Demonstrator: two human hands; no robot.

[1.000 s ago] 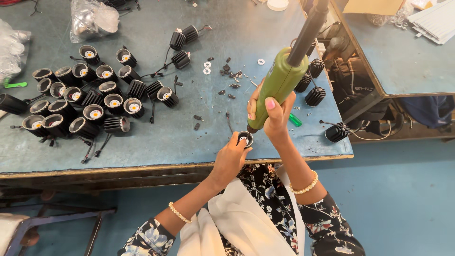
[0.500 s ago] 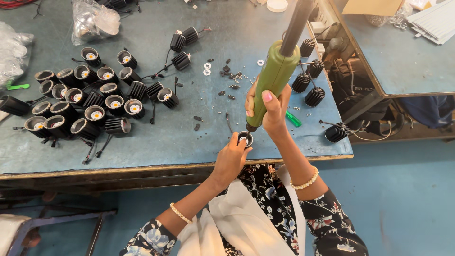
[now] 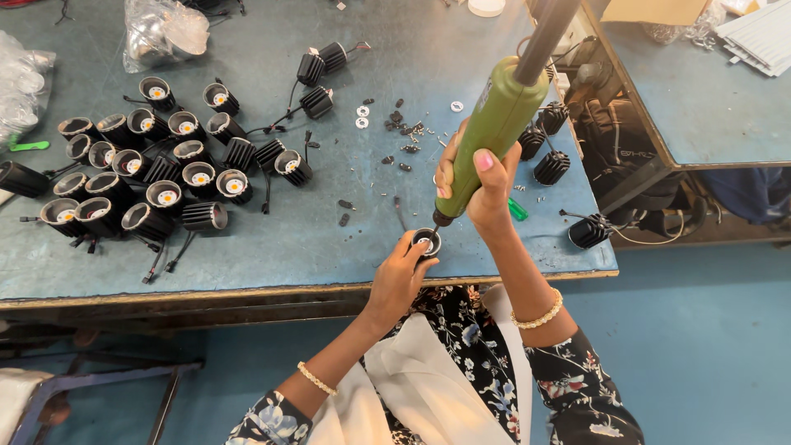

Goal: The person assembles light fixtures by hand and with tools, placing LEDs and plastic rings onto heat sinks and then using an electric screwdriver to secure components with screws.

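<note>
Tilted slightly upright, green screwdriver (image 3: 497,124) presses lamp housing (image 3: 426,241) between left fingers (image 3: 409,250).

head view, steeply down, workbench (image 3: 329,247)

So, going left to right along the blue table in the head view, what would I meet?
Cluster of black round lamp housings → left hand steadying a small housing → right hand on the green power screwdriver → lone finned black piece.
</note>
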